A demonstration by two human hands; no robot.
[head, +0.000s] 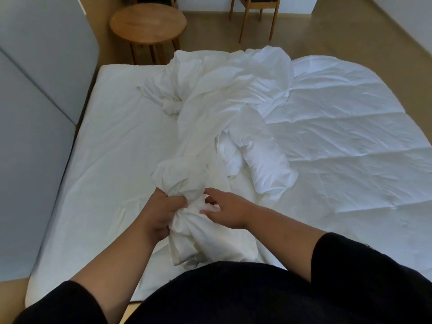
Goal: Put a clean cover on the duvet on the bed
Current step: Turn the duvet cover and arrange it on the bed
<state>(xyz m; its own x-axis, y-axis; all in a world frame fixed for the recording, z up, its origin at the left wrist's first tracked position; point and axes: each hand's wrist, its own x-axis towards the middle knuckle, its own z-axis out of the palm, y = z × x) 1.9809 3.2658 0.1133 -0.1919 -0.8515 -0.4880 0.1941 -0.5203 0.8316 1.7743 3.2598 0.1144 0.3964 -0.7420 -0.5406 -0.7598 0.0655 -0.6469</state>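
While the person stands at the near edge of the bed, these lines hold:

Left hand: the left hand is clenched round a gathered bunch of the cover, fingers curled into the cloth.

Right hand: the right hand is relaxed, fingers spread, fingertips touching the same bunch from the other side; it grasps nothing that shows.

Cover: white and crumpled, it runs as 1 twisted rope from the hands up the middle of the bed to a heap near the far edge. Whether anything is inside it cannot be told.

Duvet: the quilted white duvet lies spread over the right half of the bed, 1 corner folded back beside the cover, touching it.

Bed: the mattress shows bare sheet on its left half, well apart from the duvet.

Edges: the left edge meets a grey headboard; the duvet overhangs the right edge.

Open room: wooden floor beyond the far edge, with a round table near the far left corner and a chair further right.
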